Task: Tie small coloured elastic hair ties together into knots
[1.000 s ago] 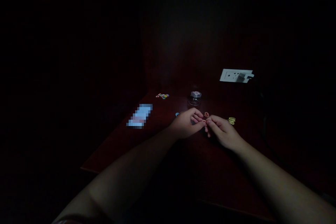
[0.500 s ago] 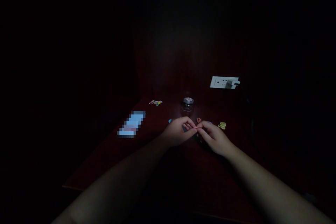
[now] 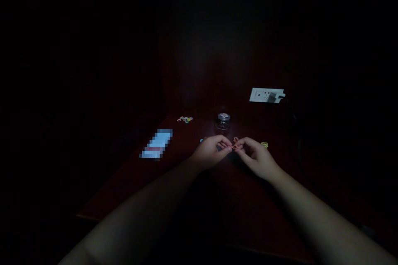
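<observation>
Between the fingertips of both hands is a small orange-pink hair tie [image 3: 234, 147], its loop now showing. My left hand [image 3: 213, 151] pinches its left side with thumb and forefinger. From the other side, my right hand [image 3: 256, 157] has its thumb and fingers closed at the loop's right edge. Just beyond the fingertips lie a few orange hair ties [image 3: 236, 139]. Yellow hair ties [image 3: 264, 145] show partly behind my right hand, and a bit of a blue one [image 3: 201, 140] peeks out behind my left hand.
A clear lidded jar [image 3: 223, 121] stands behind the hands on the dark red table [image 3: 130, 190]. Several mixed-colour hair ties [image 3: 185, 119] lie at the back left, near a blurred-out lit phone [image 3: 157, 144]. A wall socket [image 3: 265, 95] with a plug and cable is at right.
My right hand has shifted slightly right and turned, covering more of the yellow hair ties. The loop of the held hair tie, mostly hidden before, shows between the fingertips.
</observation>
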Demonstrator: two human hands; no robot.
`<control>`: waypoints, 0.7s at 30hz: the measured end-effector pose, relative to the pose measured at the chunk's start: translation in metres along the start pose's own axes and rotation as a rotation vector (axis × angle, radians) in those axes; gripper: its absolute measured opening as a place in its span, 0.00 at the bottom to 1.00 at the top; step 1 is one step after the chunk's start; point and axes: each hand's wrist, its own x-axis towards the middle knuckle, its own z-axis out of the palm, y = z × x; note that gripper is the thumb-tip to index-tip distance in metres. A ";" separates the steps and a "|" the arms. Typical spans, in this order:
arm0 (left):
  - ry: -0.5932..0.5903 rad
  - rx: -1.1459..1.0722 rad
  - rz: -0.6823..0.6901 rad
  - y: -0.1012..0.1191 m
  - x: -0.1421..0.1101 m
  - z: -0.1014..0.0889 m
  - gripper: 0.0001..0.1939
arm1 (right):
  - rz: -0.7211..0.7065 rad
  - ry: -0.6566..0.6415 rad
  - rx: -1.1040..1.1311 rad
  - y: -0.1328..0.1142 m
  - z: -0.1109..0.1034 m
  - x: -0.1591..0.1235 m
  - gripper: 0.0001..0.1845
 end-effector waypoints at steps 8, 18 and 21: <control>-0.012 -0.016 0.000 0.004 0.000 -0.001 0.07 | 0.008 0.059 0.045 0.001 0.001 0.000 0.07; -0.006 0.029 0.009 0.003 -0.001 -0.002 0.07 | -0.022 0.049 -0.024 -0.001 -0.001 0.001 0.06; 0.006 0.054 0.006 0.002 -0.002 -0.002 0.07 | -0.046 0.060 -0.034 -0.001 -0.002 0.002 0.07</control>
